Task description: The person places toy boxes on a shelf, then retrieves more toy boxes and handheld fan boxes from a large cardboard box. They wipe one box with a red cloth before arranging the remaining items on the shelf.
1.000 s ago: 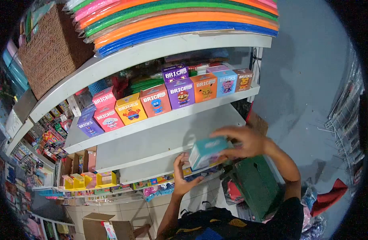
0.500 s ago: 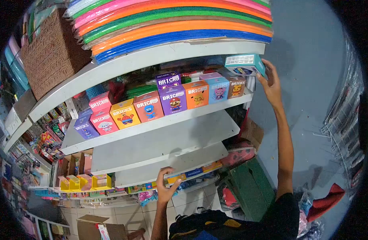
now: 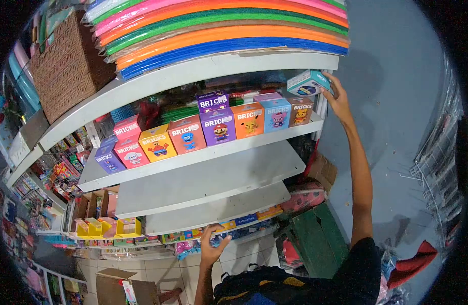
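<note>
My right hand (image 3: pixel 337 97) grips a teal and white toy brick box (image 3: pixel 307 84) by its right end. The box is tilted, just above the brown BRICKS box (image 3: pixel 300 113) at the right end of the shelf row. Beside that one stand a blue BRICKS box (image 3: pixel 277 114), an orange one (image 3: pixel 249 121) and a purple one (image 3: pixel 218 125). My left hand (image 3: pixel 212 246) hangs low in front of the lower shelves, thumb and fingers apart, with nothing in it.
Brightly coloured sheets (image 3: pixel 229 30) are stacked on the top shelf. A woven basket (image 3: pixel 68 68) stands at upper left. Below are bare shelf boards (image 3: pixel 208 178), a green box (image 3: pixel 319 239) and an open cardboard box (image 3: pixel 124 287). Wire racks (image 3: pixel 437 173) line the right.
The teal box has shifted slightly left and turned in my right hand, above the brown box. My left hand has dropped a little lower.
</note>
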